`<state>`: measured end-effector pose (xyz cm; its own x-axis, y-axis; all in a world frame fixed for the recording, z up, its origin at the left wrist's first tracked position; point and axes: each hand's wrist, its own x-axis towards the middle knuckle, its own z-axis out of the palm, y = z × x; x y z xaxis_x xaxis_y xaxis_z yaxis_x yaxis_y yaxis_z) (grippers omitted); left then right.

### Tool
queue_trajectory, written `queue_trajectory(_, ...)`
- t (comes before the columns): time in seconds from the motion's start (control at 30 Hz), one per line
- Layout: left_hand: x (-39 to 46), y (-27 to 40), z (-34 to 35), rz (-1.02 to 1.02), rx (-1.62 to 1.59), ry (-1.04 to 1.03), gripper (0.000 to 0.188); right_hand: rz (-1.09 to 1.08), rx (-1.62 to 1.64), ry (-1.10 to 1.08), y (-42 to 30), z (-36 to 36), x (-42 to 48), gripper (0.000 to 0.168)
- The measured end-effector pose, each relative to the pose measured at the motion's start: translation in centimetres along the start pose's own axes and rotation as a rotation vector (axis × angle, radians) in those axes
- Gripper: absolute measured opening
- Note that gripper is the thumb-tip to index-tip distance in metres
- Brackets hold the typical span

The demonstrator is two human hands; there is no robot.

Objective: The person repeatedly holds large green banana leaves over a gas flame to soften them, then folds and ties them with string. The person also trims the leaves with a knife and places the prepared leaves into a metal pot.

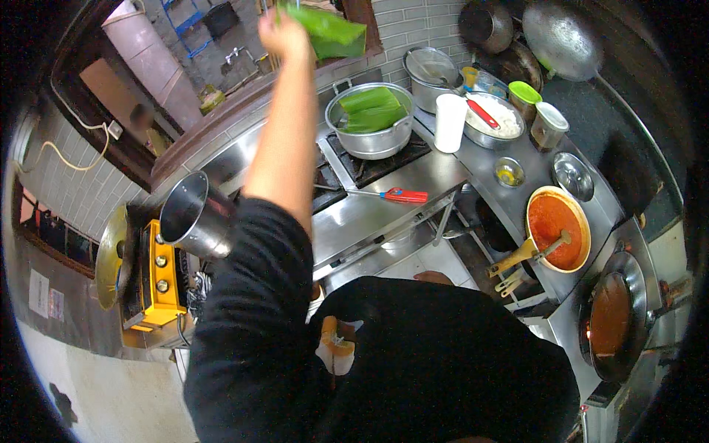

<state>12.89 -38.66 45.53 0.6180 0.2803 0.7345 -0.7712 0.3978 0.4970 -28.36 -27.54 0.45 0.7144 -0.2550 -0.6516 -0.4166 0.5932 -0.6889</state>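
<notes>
My left hand, raised at the top of the view beside the window opening, grips a piece of green banana leaf that spreads out to its right. My right hand is out of view. In front of me, a large aluminium pot stands on the gas stove, with folded banana leaf pieces lying in its top. A red gas lighter rests on the steel front of the stove. To the pot's right stands a white cylindrical container.
A bowl of white rice with a red-handled utensil, a tub of red sauce and a wok of brown sauce line the right side. A tall steel pot stands left by a yellow appliance. A person is beyond the window.
</notes>
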Motion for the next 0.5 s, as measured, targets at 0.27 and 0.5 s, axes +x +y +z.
queue_trajectory(0.27,-27.5,-4.1,-12.4,-1.254,-0.230,0.037,0.028,-0.037,0.055,0.077,3.1,-3.3,-2.3,0.039)
queue_trajectory(0.5,-33.7,-1.1,-13.5,-1.244,-0.342,0.009,0.024,-0.094,0.183,0.357,9.8,-3.7,-8.1,0.036)
